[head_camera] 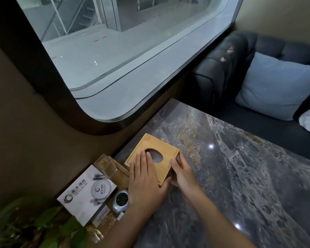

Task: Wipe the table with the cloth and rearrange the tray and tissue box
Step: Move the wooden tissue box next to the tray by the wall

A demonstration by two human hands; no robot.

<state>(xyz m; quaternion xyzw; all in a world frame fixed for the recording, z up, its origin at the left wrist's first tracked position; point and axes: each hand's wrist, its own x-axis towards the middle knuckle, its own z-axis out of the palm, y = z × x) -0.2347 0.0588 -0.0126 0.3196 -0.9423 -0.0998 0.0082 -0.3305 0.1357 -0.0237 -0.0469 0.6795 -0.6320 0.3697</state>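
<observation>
Wooden tissue box sits on the marble table, left hand flat atop, right hand gripping its side.

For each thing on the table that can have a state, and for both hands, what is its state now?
Wooden tissue box: upright on the marble table, no tissue showing in its oval opening.
Left hand: flat on the box lid.
Right hand: gripping the box's right side.
Clear toothpick holder: upright.

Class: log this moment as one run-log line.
stage: repositioning | left hand: flat on wooden tissue box | right hand: gripping box's right side | cloth: unseen | marble table
</observation>
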